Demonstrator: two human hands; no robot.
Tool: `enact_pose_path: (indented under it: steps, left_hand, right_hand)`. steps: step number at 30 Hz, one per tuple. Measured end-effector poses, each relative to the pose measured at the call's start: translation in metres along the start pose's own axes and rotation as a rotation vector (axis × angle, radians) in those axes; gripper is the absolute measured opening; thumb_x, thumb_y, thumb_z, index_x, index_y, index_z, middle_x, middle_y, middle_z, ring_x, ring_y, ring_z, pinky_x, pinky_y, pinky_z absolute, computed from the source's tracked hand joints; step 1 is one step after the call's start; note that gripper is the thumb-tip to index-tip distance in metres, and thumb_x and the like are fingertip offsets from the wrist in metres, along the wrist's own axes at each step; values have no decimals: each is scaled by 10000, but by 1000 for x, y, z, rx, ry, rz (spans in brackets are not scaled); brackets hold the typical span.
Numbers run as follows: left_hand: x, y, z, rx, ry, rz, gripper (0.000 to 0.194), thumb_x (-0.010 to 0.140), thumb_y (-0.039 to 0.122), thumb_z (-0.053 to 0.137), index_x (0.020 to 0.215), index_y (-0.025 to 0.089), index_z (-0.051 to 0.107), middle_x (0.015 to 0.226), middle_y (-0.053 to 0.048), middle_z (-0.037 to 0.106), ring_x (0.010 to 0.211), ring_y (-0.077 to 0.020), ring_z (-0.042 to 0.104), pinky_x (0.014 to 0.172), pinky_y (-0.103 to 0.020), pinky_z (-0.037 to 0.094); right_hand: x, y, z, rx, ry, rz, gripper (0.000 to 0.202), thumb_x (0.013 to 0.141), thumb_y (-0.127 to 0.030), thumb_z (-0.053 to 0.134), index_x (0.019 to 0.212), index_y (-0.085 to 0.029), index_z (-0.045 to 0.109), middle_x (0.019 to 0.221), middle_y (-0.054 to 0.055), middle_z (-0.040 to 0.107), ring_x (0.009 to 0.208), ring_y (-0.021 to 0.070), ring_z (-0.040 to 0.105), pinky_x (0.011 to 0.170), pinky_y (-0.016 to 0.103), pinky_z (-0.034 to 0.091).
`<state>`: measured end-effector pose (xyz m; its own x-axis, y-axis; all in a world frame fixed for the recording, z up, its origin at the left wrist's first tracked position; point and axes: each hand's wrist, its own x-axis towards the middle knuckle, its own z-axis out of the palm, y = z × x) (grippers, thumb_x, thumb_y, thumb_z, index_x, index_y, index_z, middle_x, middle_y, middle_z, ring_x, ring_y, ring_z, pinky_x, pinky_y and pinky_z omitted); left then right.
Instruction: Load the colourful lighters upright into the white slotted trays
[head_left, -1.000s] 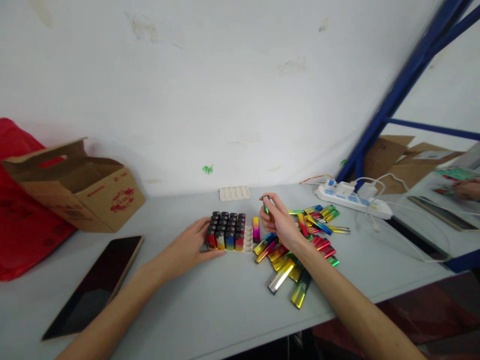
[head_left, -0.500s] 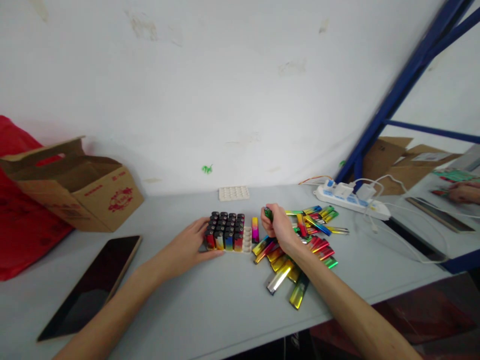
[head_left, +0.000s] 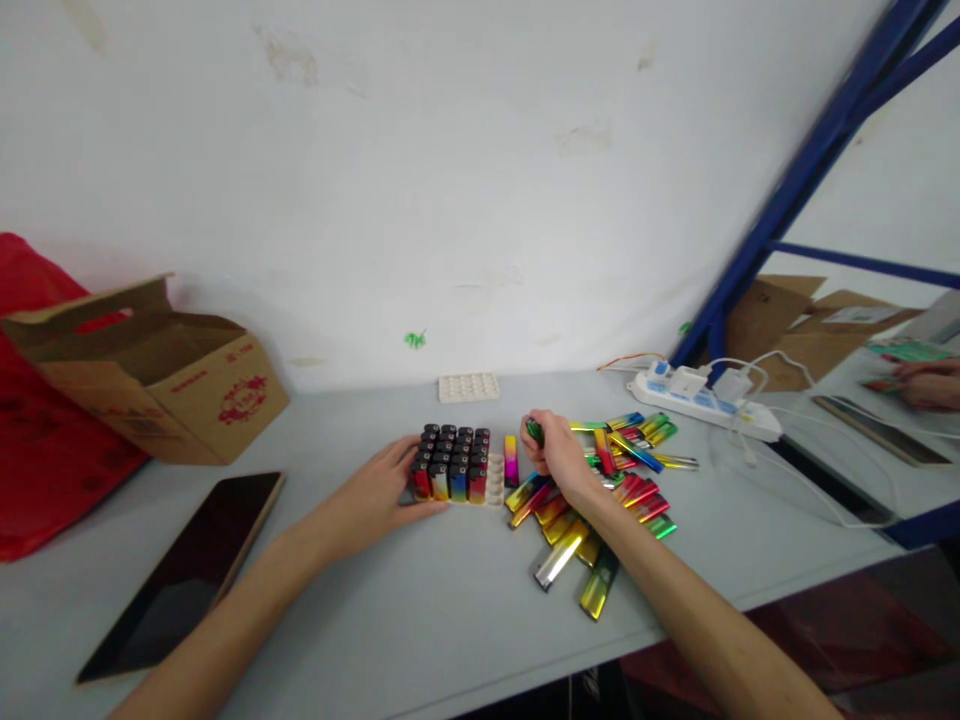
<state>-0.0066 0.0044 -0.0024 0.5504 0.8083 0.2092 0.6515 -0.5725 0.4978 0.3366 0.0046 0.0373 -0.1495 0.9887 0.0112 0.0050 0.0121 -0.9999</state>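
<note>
My left hand grips the left side of a white tray, its thumb along the front edge and its fingers at the side. Upright lighters with black tops stand in rows in this tray, and its right-hand slots show bare. In my right hand, closed just right of the tray, is a green lighter; most of it is hidden by the fingers. Between the tray and that hand stands a yellow-and-pink lighter. Below and around my right wrist lies a loose pile of shiny coloured lighters.
A second white tray lies against the wall. To the left are a dark tablet, an open cardboard box and a red bag. A power strip with cables lies right, beside a blue frame. Another person's hand shows far right.
My right hand has dipped very slightly, still closed on the green lighter. My left hand keeps its place on the tray.
</note>
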Motion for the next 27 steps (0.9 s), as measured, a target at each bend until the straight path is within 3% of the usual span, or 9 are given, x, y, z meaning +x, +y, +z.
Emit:
enact_pose_path:
  steps: [4,6,9,11,15,20,27]
  left_hand:
    - [0,-2,0,-9,16,4,743,1086,766,967,1665,314,855,1823,-175,801,1697,-480,762,1519,-654,580]
    - [0,-1,0,-6,10,5,737,1084,767,969,1651,309,863,1823,-178,801,1702,-484,758,1518,-654,581]
    - [1,1,-1,-1,-4,8,705,1096,746,963,1648,319,864,1836,-169,794,1718,-477,748,1524,-652,574]
    - [1,2,-2,5,-3,4,697,1099,729,962,1667,342,852,1844,-152,787,1722,-469,747,1531,-630,569]
    - [0,3,-2,32,-15,-8,726,1107,731,945,1699,332,811,1843,-151,779,1714,-458,746,1538,-595,560]
    - [0,6,-3,39,-38,-16,742,1132,683,934,1718,253,784,1859,-188,762,1724,-457,733,1550,-612,534]
    - [1,2,-1,-12,-15,-3,779,1104,739,957,1722,291,803,1831,-177,788,1713,-470,747,1547,-619,543]
  right_hand:
    - [4,1,0,62,-30,-26,784,987,-1061,682,795,-308,576,665,-98,309,580,138,227,549,311,209]
    - [5,2,0,66,-11,-85,804,984,-1095,702,928,-294,670,722,-90,382,600,153,306,559,312,270]
    - [5,6,-3,-37,28,-201,717,1087,-1000,692,1105,-286,748,822,-52,553,681,189,520,638,334,460]
    - [4,9,-6,-157,24,-258,602,1140,-885,726,1176,-286,769,903,-15,711,801,221,697,776,366,596]
    - [3,12,-10,-257,2,-304,420,1159,-708,819,1220,-296,762,1111,67,941,1080,281,917,1045,446,722]
    - [4,19,-6,-140,-22,-316,411,1196,-699,805,1279,-315,685,1262,129,999,1241,307,966,1093,486,780]
    - [14,44,-8,-228,-110,-349,335,1257,-623,732,1343,-328,601,1489,164,960,1350,324,940,1231,557,726]
